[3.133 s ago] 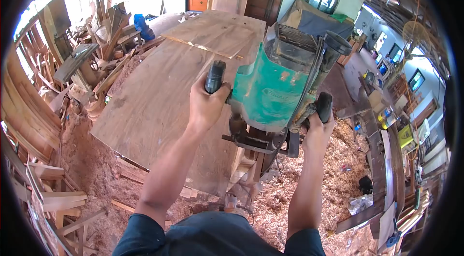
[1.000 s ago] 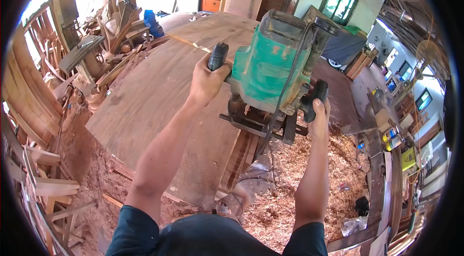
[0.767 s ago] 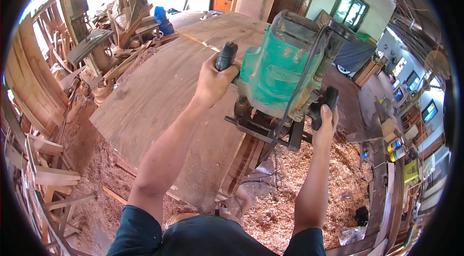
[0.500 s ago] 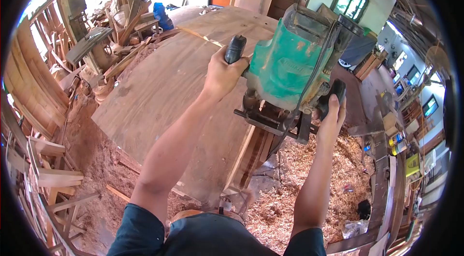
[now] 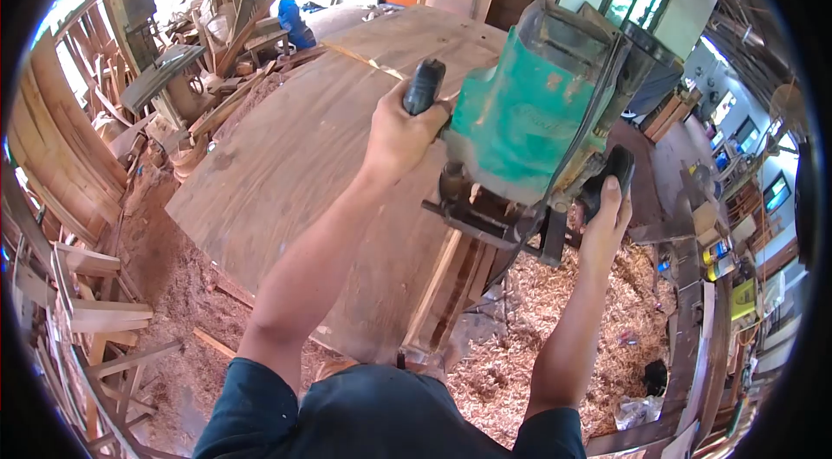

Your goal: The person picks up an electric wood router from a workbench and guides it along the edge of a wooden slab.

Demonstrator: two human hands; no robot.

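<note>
A green power router [image 5: 524, 117] with a dark metal base is held up between my hands over the right edge of a large plywood sheet [image 5: 295, 164]. My left hand [image 5: 403, 136] is wrapped round its left black handle. On the other side, my right hand [image 5: 607, 212] grips the right black handle, the thumb lying along it. A dark cord runs down the router's front. Beneath the base, narrow wooden pieces [image 5: 446, 294] lie along the sheet's edge. The router's bit is hidden from view.
Wood shavings [image 5: 555, 329] cover the floor at the right, beside a long dark beam [image 5: 685, 346]. Scrap wood [image 5: 234, 34] and a blue bag [image 5: 295, 24] are at the back left. Curved boards [image 5: 65, 147] stand at the far left. A thin strip [image 5: 364, 59] lies across the plywood.
Both hands, still on the handles, and the router have shifted right in view since about a second ago. The router appears larger and closer. The camera view has also shifted.
</note>
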